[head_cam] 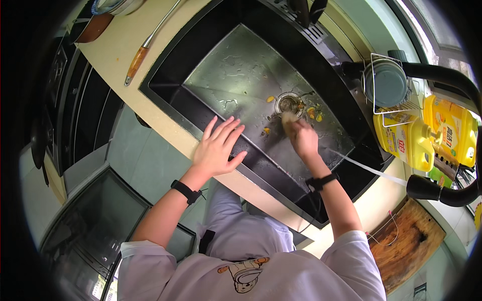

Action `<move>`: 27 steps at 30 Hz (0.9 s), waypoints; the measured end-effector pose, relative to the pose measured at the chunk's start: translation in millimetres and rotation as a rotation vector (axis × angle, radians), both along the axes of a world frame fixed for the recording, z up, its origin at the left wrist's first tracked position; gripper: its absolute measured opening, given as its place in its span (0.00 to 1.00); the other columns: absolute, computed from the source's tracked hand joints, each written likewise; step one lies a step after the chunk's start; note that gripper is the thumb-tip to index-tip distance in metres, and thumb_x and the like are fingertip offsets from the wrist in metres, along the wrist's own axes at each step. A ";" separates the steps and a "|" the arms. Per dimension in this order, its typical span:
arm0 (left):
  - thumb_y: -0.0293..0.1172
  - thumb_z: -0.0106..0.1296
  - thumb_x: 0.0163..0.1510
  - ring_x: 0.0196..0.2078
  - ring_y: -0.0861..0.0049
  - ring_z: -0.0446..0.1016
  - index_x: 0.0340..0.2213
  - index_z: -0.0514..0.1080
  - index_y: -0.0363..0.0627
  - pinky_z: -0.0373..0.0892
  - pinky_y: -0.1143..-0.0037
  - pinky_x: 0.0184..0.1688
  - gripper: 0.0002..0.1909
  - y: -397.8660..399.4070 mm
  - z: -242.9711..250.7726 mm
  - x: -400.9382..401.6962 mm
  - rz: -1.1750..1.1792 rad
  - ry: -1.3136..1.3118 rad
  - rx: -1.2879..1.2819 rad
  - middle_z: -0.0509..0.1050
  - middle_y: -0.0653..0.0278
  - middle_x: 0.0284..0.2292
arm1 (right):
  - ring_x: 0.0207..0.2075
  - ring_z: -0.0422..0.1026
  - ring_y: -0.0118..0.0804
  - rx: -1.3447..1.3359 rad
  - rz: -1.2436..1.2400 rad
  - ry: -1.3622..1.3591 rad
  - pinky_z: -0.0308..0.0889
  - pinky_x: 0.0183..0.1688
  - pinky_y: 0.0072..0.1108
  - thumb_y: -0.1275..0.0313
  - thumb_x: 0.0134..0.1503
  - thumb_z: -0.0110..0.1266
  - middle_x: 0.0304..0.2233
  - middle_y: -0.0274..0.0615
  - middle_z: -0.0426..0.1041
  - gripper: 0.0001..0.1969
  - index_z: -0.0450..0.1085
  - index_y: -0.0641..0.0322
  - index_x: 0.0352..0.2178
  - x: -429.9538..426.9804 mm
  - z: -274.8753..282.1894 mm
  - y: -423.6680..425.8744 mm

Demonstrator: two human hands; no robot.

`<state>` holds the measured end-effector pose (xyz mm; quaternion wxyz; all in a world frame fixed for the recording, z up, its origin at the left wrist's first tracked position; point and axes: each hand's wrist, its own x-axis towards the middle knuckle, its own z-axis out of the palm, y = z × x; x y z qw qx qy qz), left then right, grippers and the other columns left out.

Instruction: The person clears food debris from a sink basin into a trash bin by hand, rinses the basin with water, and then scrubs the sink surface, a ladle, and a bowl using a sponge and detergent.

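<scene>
My right hand (304, 140) is inside the black-walled metal sink (248, 56). Its fingers are closed around a beige scrubber (289, 119), blurred and partly hidden, just beside the round drain (288, 104). Orange and yellow food scraps (311, 112) lie on the wet basin floor around the drain. My left hand (218, 148) has its fingers spread over the sink's near rim, holding nothing. From the black faucet (423, 187) on the right, a stream of water (371, 170) runs into the basin.
Yellow detergent bottles (404, 141) and a wire rack (395, 113) holding a grey-blue bowl (386, 84) stand right of the sink. A wooden-handled utensil (137, 64) lies on the counter at left, near a brown pot (92, 29). A wooden cutting board (410, 240) is at lower right.
</scene>
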<state>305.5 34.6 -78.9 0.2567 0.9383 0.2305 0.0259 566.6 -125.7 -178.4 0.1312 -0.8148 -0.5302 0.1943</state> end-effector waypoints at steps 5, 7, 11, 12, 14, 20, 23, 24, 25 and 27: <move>0.48 0.53 0.52 0.63 0.66 0.60 0.54 0.65 0.40 0.46 0.58 0.68 0.33 0.0 -3.3 -5.6 0.006 0.007 0.008 0.66 0.57 0.57 | 0.37 0.77 0.49 -0.245 0.412 0.370 0.73 0.39 0.35 0.71 0.48 0.57 0.39 0.42 0.76 0.12 0.77 0.52 0.37 -59.3 7.4 -12.6; 0.48 0.53 0.52 0.63 0.65 0.60 0.55 0.65 0.40 0.46 0.58 0.68 0.33 2.7 -0.2 1.5 -0.015 0.003 0.020 0.66 0.56 0.57 | 0.36 0.77 0.50 -0.278 0.354 0.277 0.73 0.38 0.36 0.69 0.48 0.56 0.38 0.45 0.76 0.12 0.77 0.55 0.36 -74.2 -32.1 -3.7; 0.49 0.52 0.52 0.63 0.65 0.60 0.55 0.65 0.41 0.46 0.58 0.68 0.33 4.5 0.0 10.2 -0.032 -0.002 0.022 0.66 0.57 0.57 | 0.32 0.79 0.50 -0.216 0.134 -0.101 0.75 0.35 0.36 0.73 0.49 0.51 0.28 0.52 0.77 0.08 0.75 0.65 0.28 -42.2 -79.1 38.9; 0.50 0.52 0.52 0.63 0.65 0.60 0.55 0.65 0.42 0.46 0.57 0.68 0.33 3.3 -2.5 3.4 -0.014 0.010 0.011 0.66 0.57 0.57 | 0.30 0.78 0.51 -0.403 -0.007 -0.060 0.74 0.33 0.37 0.74 0.51 0.49 0.31 0.54 0.77 0.08 0.74 0.66 0.28 -28.5 -63.3 57.7; 0.50 0.52 0.52 0.63 0.66 0.60 0.55 0.65 0.42 0.46 0.57 0.68 0.33 1.8 -2.1 4.0 -0.014 0.003 0.002 0.66 0.57 0.57 | 0.29 0.77 0.54 -0.077 -0.141 -0.091 0.72 0.33 0.41 0.73 0.53 0.47 0.33 0.52 0.76 0.11 0.75 0.59 0.34 11.4 -56.7 55.7; 0.50 0.51 0.53 0.64 0.63 0.59 0.55 0.65 0.42 0.47 0.57 0.67 0.33 2.9 -2.9 -6.4 0.003 0.013 -0.011 0.65 0.56 0.58 | 0.40 0.72 0.55 0.071 0.167 0.266 0.72 0.39 0.38 0.71 0.52 0.50 0.42 0.53 0.70 0.17 0.68 0.62 0.45 -49.5 5.4 74.3; 0.49 0.52 0.53 0.64 0.62 0.59 0.55 0.65 0.40 0.49 0.57 0.67 0.33 5.4 -2.1 0.1 -0.002 -0.039 -0.019 0.65 0.54 0.57 | 0.49 0.68 0.51 0.130 0.454 0.486 0.72 0.40 0.36 0.69 0.53 0.50 0.46 0.48 0.66 0.21 0.65 0.58 0.50 -101.2 -30.9 97.9; 0.49 0.52 0.53 0.63 0.61 0.60 0.54 0.65 0.39 0.50 0.57 0.66 0.33 7.1 -1.3 1.6 0.012 -0.065 -0.021 0.65 0.53 0.56 | 0.50 0.67 0.50 0.146 0.502 0.396 0.73 0.40 0.35 0.68 0.53 0.49 0.47 0.47 0.65 0.21 0.66 0.56 0.50 -112.3 -43.5 106.5; 0.49 0.51 0.53 0.63 0.60 0.61 0.54 0.65 0.39 0.50 0.57 0.66 0.33 8.3 -0.2 1.6 0.003 -0.071 -0.029 0.65 0.52 0.56 | 0.51 0.67 0.49 0.165 0.544 0.302 0.73 0.40 0.34 0.67 0.54 0.48 0.48 0.45 0.65 0.21 0.66 0.53 0.50 -117.8 -55.8 116.3; 0.49 0.52 0.53 0.62 0.59 0.61 0.54 0.65 0.39 0.50 0.57 0.66 0.33 8.6 -1.1 -1.8 0.023 -0.082 -0.042 0.65 0.52 0.56 | 0.50 0.67 0.50 -0.017 0.571 0.231 0.74 0.39 0.33 0.67 0.52 0.49 0.48 0.43 0.64 0.25 0.65 0.48 0.54 -113.5 -66.5 141.8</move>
